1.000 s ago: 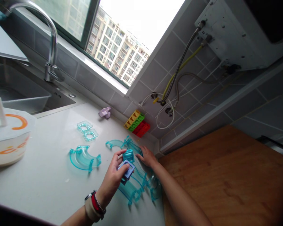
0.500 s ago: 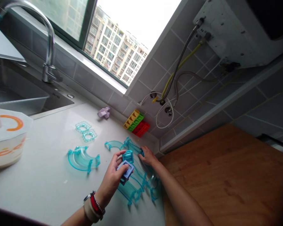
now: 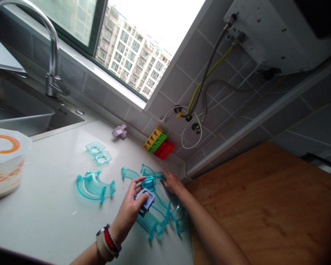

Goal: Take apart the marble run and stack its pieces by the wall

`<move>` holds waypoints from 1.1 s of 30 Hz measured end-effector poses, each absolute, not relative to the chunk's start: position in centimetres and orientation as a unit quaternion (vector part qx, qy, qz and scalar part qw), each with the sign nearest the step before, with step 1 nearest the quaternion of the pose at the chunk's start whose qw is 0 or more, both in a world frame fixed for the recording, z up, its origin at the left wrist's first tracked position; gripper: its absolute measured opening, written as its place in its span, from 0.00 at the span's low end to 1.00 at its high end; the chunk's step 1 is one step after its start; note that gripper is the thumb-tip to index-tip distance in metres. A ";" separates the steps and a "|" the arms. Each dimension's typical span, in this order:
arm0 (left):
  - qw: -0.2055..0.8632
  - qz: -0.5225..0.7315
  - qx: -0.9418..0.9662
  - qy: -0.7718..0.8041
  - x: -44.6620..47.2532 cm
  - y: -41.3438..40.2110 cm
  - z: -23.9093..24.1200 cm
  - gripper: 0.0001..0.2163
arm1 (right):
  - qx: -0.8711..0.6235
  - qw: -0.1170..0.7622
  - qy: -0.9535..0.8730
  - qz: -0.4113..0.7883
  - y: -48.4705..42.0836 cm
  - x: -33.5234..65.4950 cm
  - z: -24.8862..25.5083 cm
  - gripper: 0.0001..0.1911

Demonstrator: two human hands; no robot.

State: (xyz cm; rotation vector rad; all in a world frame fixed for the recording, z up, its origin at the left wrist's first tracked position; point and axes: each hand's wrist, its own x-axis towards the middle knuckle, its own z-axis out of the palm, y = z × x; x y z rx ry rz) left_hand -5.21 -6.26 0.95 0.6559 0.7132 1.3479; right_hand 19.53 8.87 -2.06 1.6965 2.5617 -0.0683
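My left hand (image 3: 130, 203) is closed around a periwinkle-blue hollow block (image 3: 150, 201), thumb on top. A teal translucent block (image 3: 148, 183) sits at its fingertips. Further right, my right hand (image 3: 172, 183) grips the right end of a clear teal track piece (image 3: 151, 171); some fingertips are hidden. Under and beside both hands lie several more teal pieces, among them a straight channel (image 3: 149, 222) and a small curve (image 3: 129, 173). A wide curved channel (image 3: 95, 187) rests apart on the left.
On the white counter (image 3: 52, 221) are two clear teal square frames (image 3: 102, 159), a lilac block (image 3: 120, 131), and yellow, green and red blocks (image 3: 158, 142) against the wall. A lidded tub (image 3: 5, 165) and the sink (image 3: 66, 119) are left; a wooden board (image 3: 253, 206) is right.
The track piece in my right hand has turned and shifted slightly left. My left hand keeps its hold on the blocks. The whole view has moved a little.
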 end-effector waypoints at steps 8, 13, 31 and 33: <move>0.678 0.596 0.287 0.321 -5.2 -6.3 1.2 0.28 | 0.553 0.018 0.832 -0.030 9.0 19.6 -2.4 0.26; 0.674 0.595 0.294 0.325 -5.3 -6.2 1.2 0.28 | 0.560 0.000 0.827 -0.041 8.9 19.6 -2.4 0.26; 0.670 0.616 0.250 0.329 -7.1 -5.9 3.5 0.30 | 0.586 -0.048 0.799 -0.124 9.8 22.9 -1.4 0.48; 0.670 0.618 0.245 0.329 -7.4 -5.9 3.8 0.31 | 0.602 -0.036 0.788 -0.125 9.6 23.7 -1.2 0.46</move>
